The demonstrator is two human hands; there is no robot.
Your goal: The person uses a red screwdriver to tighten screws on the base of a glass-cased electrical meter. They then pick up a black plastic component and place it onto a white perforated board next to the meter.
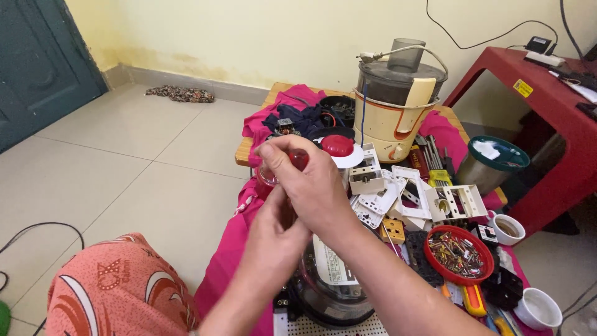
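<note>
At frame centre, the right hand (314,186) and left hand (273,239) both pinch a slim red-tipped clear-handled tool (296,163), held upright, tip hidden below.

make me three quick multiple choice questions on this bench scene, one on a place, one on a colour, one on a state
1. Where is the juicer?
A. far end of the low table
B. on the floor
C. on the red side table

2. What colour is the round tray of small metal bits?
A. blue
B. red
C. white

3. What are the hands doing?
A. resting flat
B. apart, empty
C. together on a small red-tipped part

Key: 1 A, it stands behind the white switch plates. 2 B, its rim is red. 3 C, right hand and left hand meet around the red-tipped part.
</note>
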